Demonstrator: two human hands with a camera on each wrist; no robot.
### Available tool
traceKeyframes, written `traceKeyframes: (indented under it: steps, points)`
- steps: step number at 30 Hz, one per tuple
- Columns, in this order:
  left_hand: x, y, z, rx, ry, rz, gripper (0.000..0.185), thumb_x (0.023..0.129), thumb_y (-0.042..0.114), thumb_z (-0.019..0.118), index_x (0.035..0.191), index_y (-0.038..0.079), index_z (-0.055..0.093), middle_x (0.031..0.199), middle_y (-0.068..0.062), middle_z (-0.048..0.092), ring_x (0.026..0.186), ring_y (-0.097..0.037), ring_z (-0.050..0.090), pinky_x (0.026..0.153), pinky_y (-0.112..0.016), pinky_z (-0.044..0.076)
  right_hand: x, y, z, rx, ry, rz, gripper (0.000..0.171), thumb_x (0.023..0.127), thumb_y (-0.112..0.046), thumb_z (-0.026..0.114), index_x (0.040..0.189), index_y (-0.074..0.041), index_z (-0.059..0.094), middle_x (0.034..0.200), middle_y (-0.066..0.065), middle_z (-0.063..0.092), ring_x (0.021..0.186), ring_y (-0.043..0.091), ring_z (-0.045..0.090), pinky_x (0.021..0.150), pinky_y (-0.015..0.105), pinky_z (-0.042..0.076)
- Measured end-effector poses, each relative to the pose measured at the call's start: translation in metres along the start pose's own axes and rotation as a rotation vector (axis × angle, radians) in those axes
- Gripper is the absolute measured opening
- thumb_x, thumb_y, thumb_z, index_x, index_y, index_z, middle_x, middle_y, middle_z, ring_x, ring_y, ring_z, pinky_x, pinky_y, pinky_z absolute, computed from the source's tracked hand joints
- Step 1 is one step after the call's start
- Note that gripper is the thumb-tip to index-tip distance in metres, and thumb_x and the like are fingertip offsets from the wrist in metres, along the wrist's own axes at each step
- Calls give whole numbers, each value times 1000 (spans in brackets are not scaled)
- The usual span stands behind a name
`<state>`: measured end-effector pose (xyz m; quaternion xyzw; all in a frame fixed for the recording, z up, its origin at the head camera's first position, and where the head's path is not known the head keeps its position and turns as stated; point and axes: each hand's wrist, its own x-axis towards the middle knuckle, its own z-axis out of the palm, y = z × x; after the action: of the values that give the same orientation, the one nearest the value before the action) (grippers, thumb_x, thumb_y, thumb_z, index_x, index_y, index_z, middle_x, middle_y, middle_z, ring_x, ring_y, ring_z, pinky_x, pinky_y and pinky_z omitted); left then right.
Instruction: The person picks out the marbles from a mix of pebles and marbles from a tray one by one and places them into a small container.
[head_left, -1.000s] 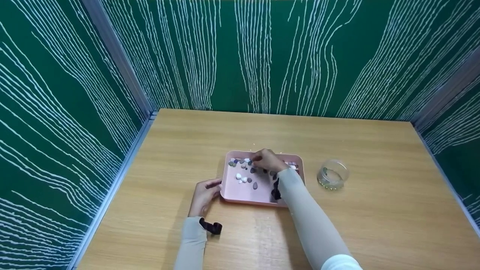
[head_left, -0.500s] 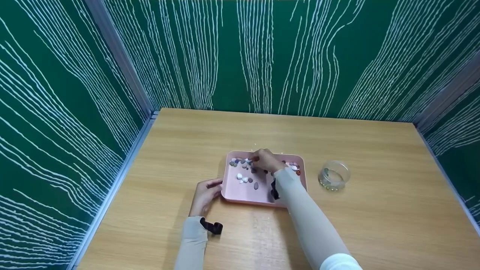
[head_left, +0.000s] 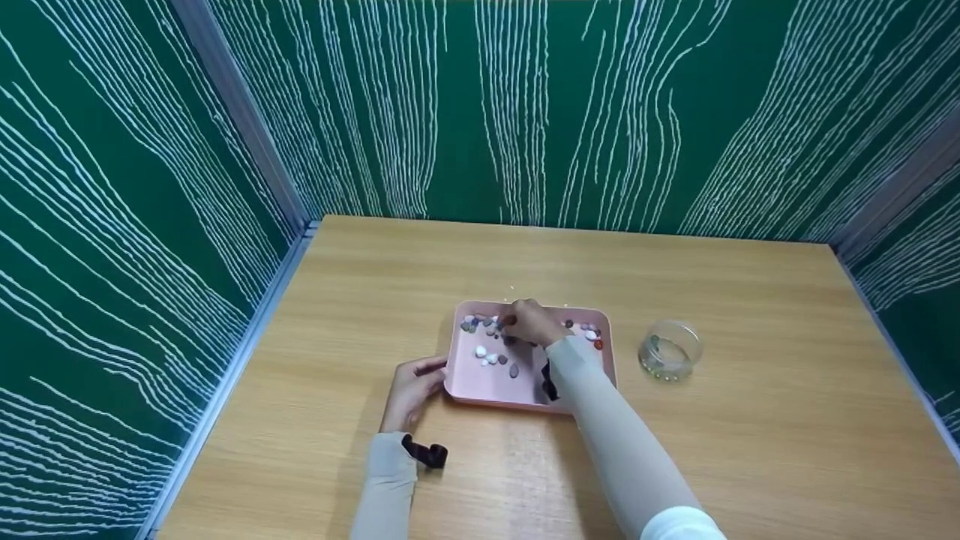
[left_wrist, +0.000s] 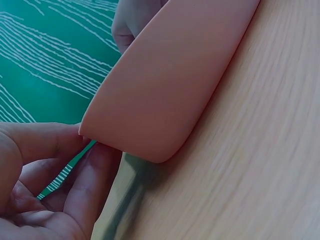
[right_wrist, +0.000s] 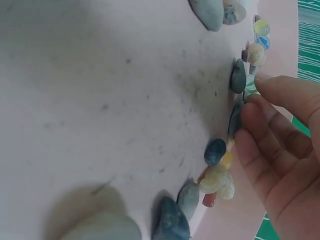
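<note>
The pink tray rests on the wooden table, with pebbles and marbles spread over its floor. At its left side my left hand pinches the tray's corner rim between thumb and finger, seen close up in the left wrist view. My right hand reaches into the tray near its far wall. In the right wrist view, its thumb and fingertip pinch a green-and-white glass marble between dark pebbles. Close by lie a yellowish marble and a blue marble. White pebbles lie towards the tray's left.
A clear round container with some marbles in its bottom stands right of the tray. Tiny light bits dot the table behind the tray. Green panels with white lines border the table at the back and sides.
The view has shifted slightly. My right hand stays at the far part of the tray with only a small finger movement, and my left hand keeps its place at the rim.
</note>
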<state>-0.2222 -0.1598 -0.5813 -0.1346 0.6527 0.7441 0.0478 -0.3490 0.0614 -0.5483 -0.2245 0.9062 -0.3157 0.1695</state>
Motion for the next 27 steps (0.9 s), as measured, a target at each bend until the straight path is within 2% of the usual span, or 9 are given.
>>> traceKeyframes:
  steps: [3,6,9,13,16,23,27]
  points:
    - [-3,4,0,15,-15,3,35,85,-9,58,120,-14,59,119,-28,62,86,-13,62,75,-22,54,1,1,2,-11,7,-18,14,89,-3,63,98,-3,74,92,11,71,69,14,59,54,21,47]
    - [-11,14,2,30,-24,8,36,85,-8,58,120,-16,57,121,-31,60,90,-15,62,77,-23,55,2,3,3,-34,12,-34,13,88,-2,64,95,-3,75,92,11,72,72,13,59,58,21,48]
    - [-10,13,4,31,-3,3,35,85,-8,59,120,-14,59,119,-28,63,89,-14,63,76,-22,55,2,3,5,-28,10,-23,13,88,-2,64,95,-3,75,93,11,72,74,13,59,61,22,50]
    - [-2,2,2,7,9,6,34,85,-7,61,119,-12,61,117,-25,65,88,-13,64,75,-21,55,2,3,4,-16,0,-2,14,88,-2,65,96,-5,75,94,10,72,76,14,60,64,23,51]
    - [-3,3,3,-7,-1,6,35,86,-6,61,120,-12,60,118,-25,64,87,-12,63,75,-20,54,2,5,4,-2,-7,21,14,88,-3,65,97,-6,75,95,9,72,77,14,61,65,23,52]
    - [-2,2,1,9,14,4,35,85,-7,61,120,-11,60,117,-24,65,83,-11,62,71,-19,53,-2,6,0,57,-4,60,14,88,-6,66,98,-8,75,94,8,72,73,14,61,59,22,49]
    - [-2,1,1,11,23,0,36,84,-8,61,119,-12,61,117,-23,65,86,-11,62,73,-20,54,-6,5,-5,118,-5,61,13,88,-8,67,99,-8,75,91,7,72,72,19,62,56,24,49]
